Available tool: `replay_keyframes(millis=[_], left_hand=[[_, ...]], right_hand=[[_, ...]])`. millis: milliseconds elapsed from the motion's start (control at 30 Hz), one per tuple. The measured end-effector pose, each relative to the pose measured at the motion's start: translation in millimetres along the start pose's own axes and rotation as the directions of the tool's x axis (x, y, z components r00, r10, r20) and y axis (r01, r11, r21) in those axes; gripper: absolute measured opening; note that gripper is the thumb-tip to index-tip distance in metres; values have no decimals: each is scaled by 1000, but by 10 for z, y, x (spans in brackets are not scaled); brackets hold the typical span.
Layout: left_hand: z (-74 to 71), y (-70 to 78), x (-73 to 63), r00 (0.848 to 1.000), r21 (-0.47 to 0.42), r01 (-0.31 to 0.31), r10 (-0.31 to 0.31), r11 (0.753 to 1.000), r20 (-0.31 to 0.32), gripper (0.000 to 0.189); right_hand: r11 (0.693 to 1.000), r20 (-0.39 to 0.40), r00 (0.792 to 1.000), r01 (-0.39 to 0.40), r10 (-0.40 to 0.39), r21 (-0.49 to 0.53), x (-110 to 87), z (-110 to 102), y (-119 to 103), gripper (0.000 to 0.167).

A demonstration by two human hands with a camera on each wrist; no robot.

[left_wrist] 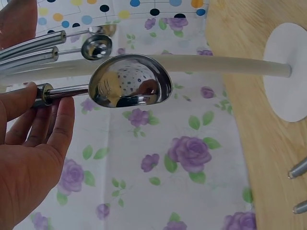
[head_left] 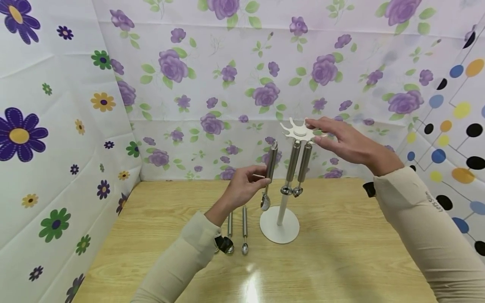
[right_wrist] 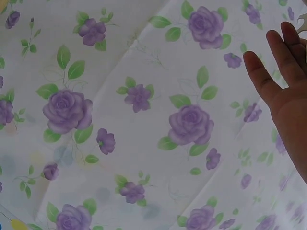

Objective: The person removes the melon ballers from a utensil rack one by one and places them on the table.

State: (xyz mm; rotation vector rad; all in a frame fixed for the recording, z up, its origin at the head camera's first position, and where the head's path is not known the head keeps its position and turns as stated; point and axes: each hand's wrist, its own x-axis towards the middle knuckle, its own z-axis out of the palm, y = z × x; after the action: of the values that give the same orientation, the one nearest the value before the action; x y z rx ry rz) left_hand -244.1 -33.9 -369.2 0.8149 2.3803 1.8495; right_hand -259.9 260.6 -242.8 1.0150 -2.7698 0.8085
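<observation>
My left hand (head_left: 244, 187) pinches the metal handle of a scoop (head_left: 271, 162), held upright with its bowl downward, just left of a white hanging stand (head_left: 300, 131). In the left wrist view the scoop's shiny rounded bowl (left_wrist: 129, 79) points toward the stand's base. The scoop's looped handle end is near the stand's hooks, apart from them in the head view. My right hand (head_left: 346, 141) holds the right side of the hooked top between fingers and thumb. Two metal utensils, one handle (head_left: 293, 162) beside another handle (head_left: 305, 164), hang from the hooks with small bowls downward.
On the wooden table (head_left: 333, 252), left of the stand's round base (head_left: 279, 235), lie a small metal scoop (head_left: 244, 227) and another metal-handled utensil (head_left: 230, 223), partly hidden by my left wrist. Flower-patterned sheets (head_left: 212, 84) stand behind and at the left; a dotted sheet (head_left: 454, 151) is at the right.
</observation>
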Motion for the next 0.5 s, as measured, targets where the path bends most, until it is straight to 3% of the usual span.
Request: replay_keyframes(millis=[500], left_hand=[[-36,-420,-292,991,-39,126,-127,991,-35,31]], right_hand=[[1000,-41,999,-8,7,-5,-67,-41,-15,58]])
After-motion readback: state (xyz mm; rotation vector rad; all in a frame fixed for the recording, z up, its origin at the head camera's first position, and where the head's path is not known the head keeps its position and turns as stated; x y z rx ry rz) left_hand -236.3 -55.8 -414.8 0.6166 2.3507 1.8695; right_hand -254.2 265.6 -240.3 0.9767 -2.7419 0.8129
